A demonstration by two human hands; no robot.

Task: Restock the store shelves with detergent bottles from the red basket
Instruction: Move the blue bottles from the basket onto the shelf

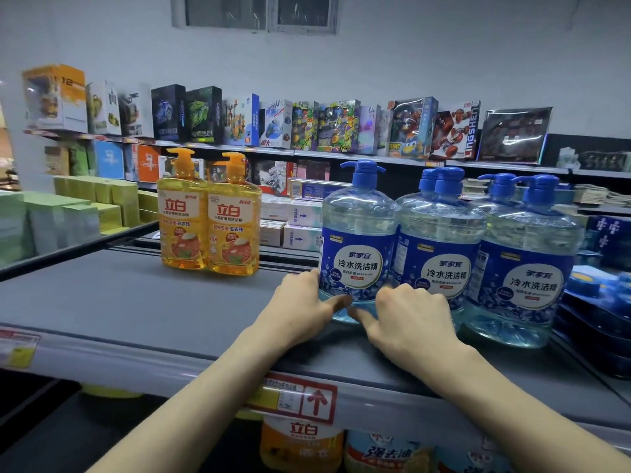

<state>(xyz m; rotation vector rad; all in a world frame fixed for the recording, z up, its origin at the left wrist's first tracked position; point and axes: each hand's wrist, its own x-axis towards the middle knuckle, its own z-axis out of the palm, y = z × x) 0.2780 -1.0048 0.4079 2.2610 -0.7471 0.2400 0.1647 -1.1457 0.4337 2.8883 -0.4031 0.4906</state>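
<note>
A clear blue-labelled detergent bottle with a blue pump stands upright on the grey shelf, leftmost of a row of blue bottles. My left hand grips its lower left side, thumb across the front. My right hand grips its lower right side, thumb pointing left under the label. Two yellow detergent bottles stand further back on the left. The red basket is out of view.
Toy boxes fill the far upper shelves. Green packs sit at the left, blue packages at the right. A red price tag hangs on the shelf edge, more bottles stand below it.
</note>
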